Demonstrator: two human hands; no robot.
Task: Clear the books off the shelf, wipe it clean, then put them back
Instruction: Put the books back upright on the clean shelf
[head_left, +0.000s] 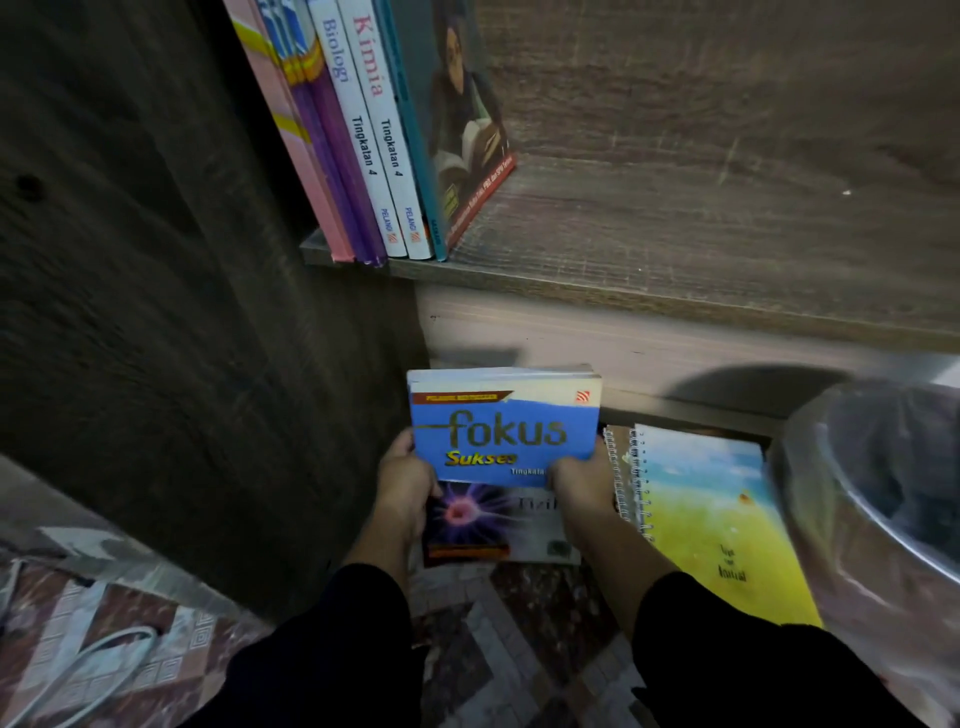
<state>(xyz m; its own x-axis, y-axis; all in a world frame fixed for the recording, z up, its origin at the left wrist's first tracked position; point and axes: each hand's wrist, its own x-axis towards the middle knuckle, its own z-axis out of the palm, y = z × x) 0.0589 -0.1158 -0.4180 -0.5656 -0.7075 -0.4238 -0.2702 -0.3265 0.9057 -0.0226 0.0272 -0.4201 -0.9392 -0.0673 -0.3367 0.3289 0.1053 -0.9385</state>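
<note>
A thick blue book titled "Fokus Sukses" (504, 431) is held tilted up below the shelf. My left hand (402, 486) grips its lower left edge and my right hand (582, 486) grips its lower right corner. Under it a dark book with a purple plasma ball cover (483, 525) lies flat on the floor. On the grey wooden shelf (649, 244) above, several books (363, 145) stand leaning at the left end, among them white spines reading "Biologi" and "Kimia". The rest of the shelf board is bare.
Two spiral notebooks, the top one yellow and blue (717, 519), lie on the floor to the right. A metal bowl in clear plastic (883, 467) sits at the far right. The dark shelf side panel (156, 312) rises at left. A white cable (93, 670) lies on the patterned floor.
</note>
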